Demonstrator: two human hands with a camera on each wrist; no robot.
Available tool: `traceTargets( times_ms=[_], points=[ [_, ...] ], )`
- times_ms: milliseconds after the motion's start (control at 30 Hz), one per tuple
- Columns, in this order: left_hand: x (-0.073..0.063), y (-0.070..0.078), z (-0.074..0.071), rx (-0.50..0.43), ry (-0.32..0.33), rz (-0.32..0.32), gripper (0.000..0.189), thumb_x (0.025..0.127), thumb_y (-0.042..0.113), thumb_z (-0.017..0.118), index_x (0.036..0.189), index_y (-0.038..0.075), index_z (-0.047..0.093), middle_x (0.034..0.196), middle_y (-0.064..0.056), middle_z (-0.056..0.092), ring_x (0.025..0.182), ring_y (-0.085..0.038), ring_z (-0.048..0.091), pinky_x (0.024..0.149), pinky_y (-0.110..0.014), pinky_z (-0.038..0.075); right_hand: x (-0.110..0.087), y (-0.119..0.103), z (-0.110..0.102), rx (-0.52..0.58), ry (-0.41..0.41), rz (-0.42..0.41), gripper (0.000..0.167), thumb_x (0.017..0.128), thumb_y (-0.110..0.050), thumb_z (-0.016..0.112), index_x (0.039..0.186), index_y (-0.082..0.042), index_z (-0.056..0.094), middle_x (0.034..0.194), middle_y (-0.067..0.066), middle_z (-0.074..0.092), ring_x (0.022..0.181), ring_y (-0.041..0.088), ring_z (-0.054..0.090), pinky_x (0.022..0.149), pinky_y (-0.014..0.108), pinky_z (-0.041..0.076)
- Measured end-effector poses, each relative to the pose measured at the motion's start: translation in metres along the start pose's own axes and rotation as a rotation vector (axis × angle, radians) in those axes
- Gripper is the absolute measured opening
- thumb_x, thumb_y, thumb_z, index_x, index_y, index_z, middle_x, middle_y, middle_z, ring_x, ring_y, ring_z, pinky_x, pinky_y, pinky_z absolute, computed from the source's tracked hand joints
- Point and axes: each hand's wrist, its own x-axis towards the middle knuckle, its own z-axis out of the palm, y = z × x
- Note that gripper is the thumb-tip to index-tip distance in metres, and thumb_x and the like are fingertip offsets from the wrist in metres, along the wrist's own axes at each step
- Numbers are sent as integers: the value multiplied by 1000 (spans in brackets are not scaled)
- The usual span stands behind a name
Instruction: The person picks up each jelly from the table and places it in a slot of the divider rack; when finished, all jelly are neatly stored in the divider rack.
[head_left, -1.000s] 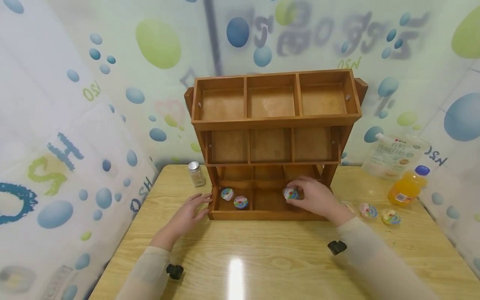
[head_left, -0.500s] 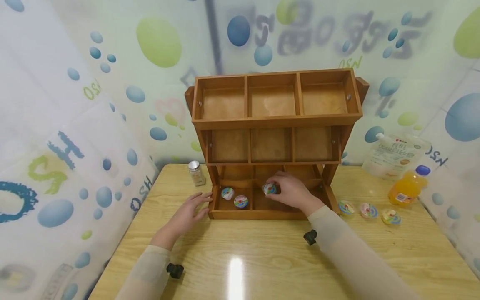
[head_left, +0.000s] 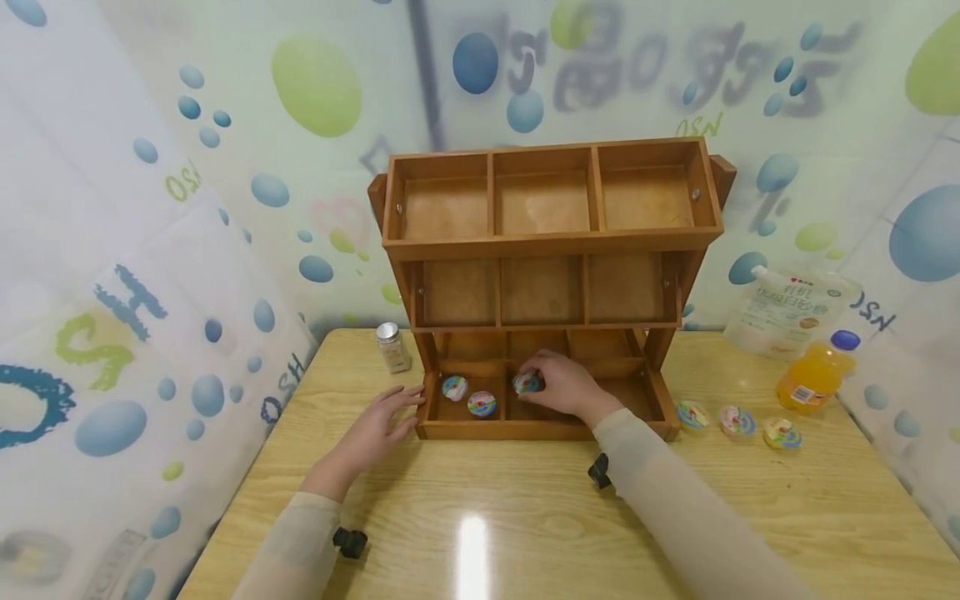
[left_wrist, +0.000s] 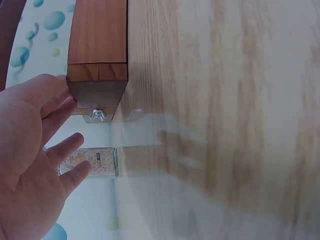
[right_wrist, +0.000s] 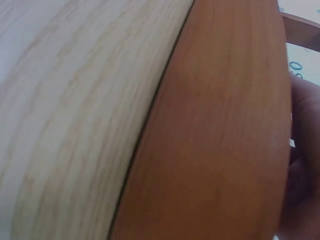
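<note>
A brown wooden tiered rack (head_left: 552, 243) with divided trays stands at the table's back. My right hand (head_left: 564, 385) reaches into its bottom tray and pinches a small jelly cup (head_left: 526, 382) with a colourful lid, just right of the left divider. Two more jelly cups, one white-sided (head_left: 454, 387) and one pink-sided (head_left: 482, 405), sit in the bottom tray's left compartment. At the rack's lower left corner, my left hand (head_left: 378, 427) rests its straight fingers against the side; the left wrist view shows this hand (left_wrist: 37, 150) with fingers spread. In the right wrist view the tray's front board (right_wrist: 210, 130) hides most of the right hand.
Right of the rack a row of jelly cups (head_left: 737, 421) lies on the wooden table (head_left: 525, 517). Behind them stand an orange drink bottle (head_left: 815, 372) and a spouted pouch (head_left: 791, 312). A glass jar with a silver cap (head_left: 393, 347) stands left of the rack.
My right hand has carried the jelly cup leftward along the bottom tray, from the right part to beside the left divider. The left hand has stayed in place.
</note>
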Motion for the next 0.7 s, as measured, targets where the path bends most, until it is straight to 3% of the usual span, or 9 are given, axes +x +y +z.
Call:
traceTargets(
  times_ms=[333,700],
  points=[
    [0,1,0,2,3,3,37,103,15,65,139,4,63,157,-11,51,150,-46,35,121,-64,34,4,2,11,3,-18,7,42,90,-35,82,122,-9,73,119,3,67,104,18,66,94,38,59],
    [0,2,0,-9,-3,-1,38,103,16,65,140,4,62,158,-11,50,151,-46,34,120,-65,35,-7,1,5,12,-37,3,49,89,-36,83,128,-9,70,126,4,67,115,24,66,102,43,57]
  ],
)
